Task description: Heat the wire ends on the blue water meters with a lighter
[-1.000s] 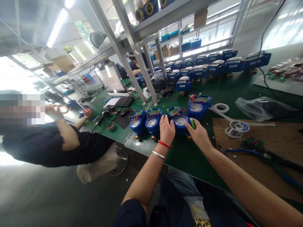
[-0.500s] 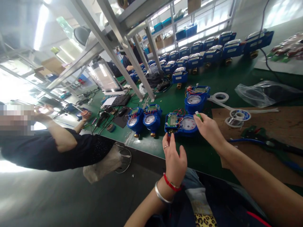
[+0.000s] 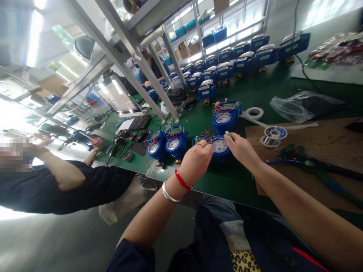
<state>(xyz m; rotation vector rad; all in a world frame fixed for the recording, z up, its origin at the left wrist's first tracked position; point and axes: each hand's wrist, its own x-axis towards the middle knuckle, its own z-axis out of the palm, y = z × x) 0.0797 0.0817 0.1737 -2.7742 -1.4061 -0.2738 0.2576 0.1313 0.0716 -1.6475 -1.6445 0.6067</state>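
Observation:
A blue water meter (image 3: 219, 145) with its cover off and red wires showing lies near the front edge of the green bench (image 3: 227, 181). My left hand (image 3: 196, 160) rests curled over its left end, gripping it. My right hand (image 3: 241, 149) presses on the meter's right side with its fingers closed round a small green and white tool (image 3: 228, 134). Another open blue meter (image 3: 224, 117) stands just behind. Two more meters (image 3: 166, 143) sit side by side to the left.
Rows of finished blue meters (image 3: 235, 62) line the back of the bench. A tape roll (image 3: 254, 112), a solder spool (image 3: 271, 135), a clear plastic bag (image 3: 303, 105) and a wooden board (image 3: 312, 143) lie to the right. A person in dark clothes (image 3: 65, 185) sits at left by a monitor (image 3: 116, 96).
My left hand came back up from the bench edge and closed over the meter's left end. My right hand stayed on the meter with the green tool.

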